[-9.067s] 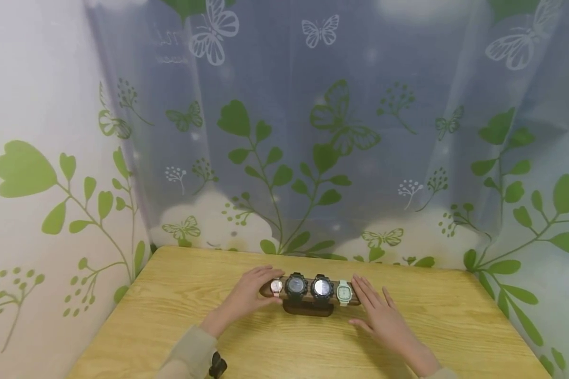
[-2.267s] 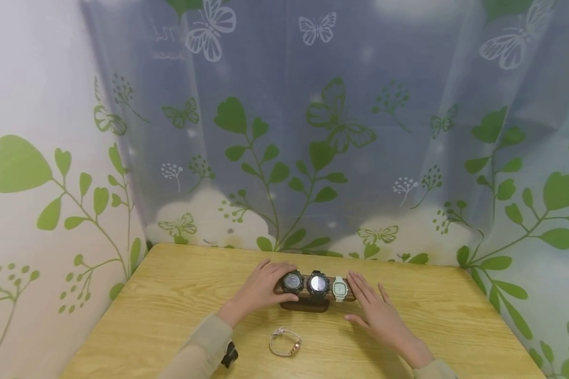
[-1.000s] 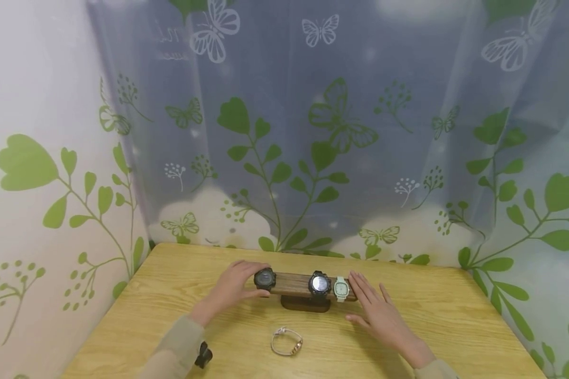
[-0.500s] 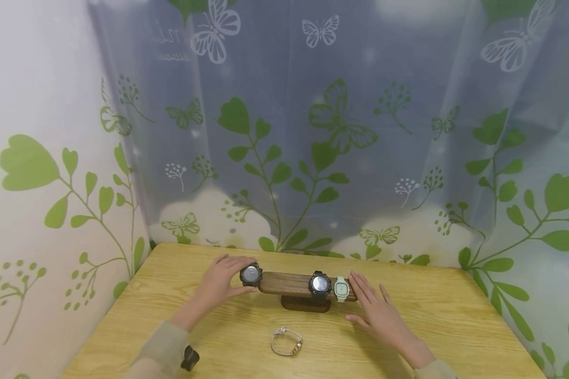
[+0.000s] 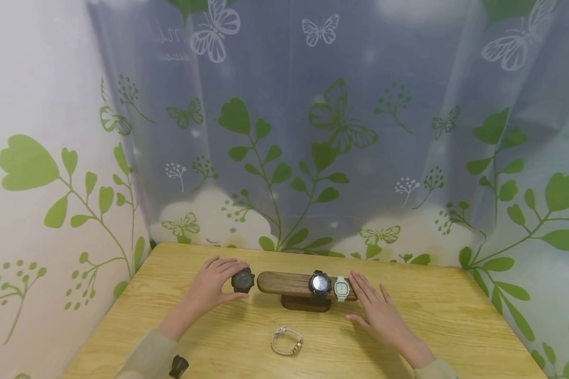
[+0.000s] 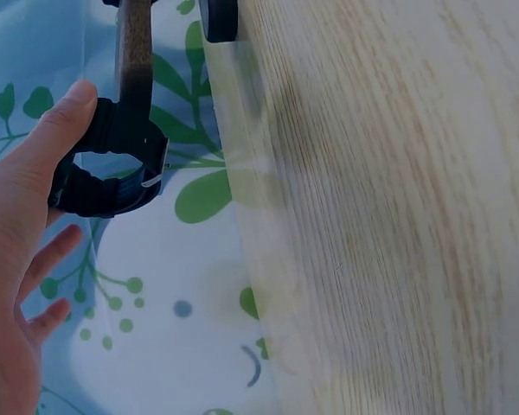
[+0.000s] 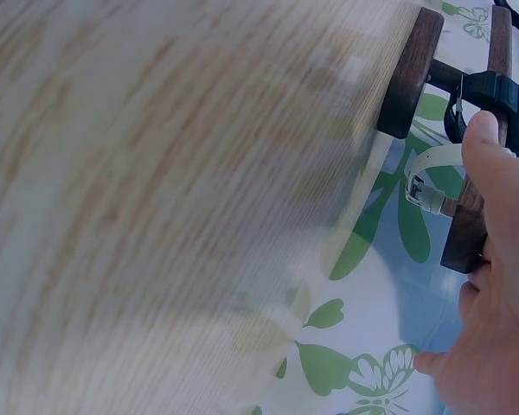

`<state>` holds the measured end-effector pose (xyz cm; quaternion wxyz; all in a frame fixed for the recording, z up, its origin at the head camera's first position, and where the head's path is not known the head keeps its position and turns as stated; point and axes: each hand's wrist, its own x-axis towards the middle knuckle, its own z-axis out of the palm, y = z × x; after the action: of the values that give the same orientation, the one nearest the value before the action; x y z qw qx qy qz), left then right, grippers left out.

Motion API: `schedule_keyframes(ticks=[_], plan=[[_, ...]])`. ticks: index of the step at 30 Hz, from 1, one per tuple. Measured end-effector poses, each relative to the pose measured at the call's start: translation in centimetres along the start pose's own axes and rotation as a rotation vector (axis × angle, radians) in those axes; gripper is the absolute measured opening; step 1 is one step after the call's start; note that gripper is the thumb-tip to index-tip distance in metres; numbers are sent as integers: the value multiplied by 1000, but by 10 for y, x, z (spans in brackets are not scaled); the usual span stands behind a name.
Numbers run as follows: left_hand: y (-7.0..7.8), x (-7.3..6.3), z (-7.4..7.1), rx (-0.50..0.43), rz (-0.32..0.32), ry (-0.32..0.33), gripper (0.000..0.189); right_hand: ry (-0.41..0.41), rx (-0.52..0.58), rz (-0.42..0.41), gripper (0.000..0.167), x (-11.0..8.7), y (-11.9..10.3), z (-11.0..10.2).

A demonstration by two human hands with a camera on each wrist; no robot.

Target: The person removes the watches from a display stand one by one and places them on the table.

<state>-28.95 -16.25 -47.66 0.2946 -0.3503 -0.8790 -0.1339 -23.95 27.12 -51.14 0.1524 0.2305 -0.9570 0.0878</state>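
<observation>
My left hand (image 5: 213, 281) pinches a black digital wristwatch (image 5: 243, 280) between thumb and fingers, just left of the wooden watch stand (image 5: 284, 283). In the left wrist view, the thumb lies on the watch's buckled strap loop (image 6: 112, 203), which overlaps the bar's end. A second black watch (image 5: 320, 283) and a mint-green square watch (image 5: 342, 288) sit on the stand's right half. Against the stand's right end rest the straight fingers of my right hand (image 5: 384, 316), its thumb held apart. A slim pale watch (image 5: 286, 353), closed in a loop, lies on the table in front.
The stand's dark base (image 5: 305, 303) stands on a light wooden table (image 5: 246, 342). A curtain (image 5: 284, 131) printed with leaves and butterflies hangs behind the table's back edge and along both sides. A small black device (image 5: 178, 366) is at the left sleeve.
The pale watch left the stand and came to lie on the table. After that, my left hand slid one black watch leftward off the bar's end. The right hand stayed put.
</observation>
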Motion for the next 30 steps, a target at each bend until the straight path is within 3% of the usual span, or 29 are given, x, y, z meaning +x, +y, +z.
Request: schedule_keyframes(ticks=[15, 30], plan=[[18, -19, -5, 12, -7, -149, 72, 58, -6, -37, 99, -1, -2, 0], [31, -35, -1, -39, -24, -307, 67, 1, 9, 5, 95, 0, -1, 1]])
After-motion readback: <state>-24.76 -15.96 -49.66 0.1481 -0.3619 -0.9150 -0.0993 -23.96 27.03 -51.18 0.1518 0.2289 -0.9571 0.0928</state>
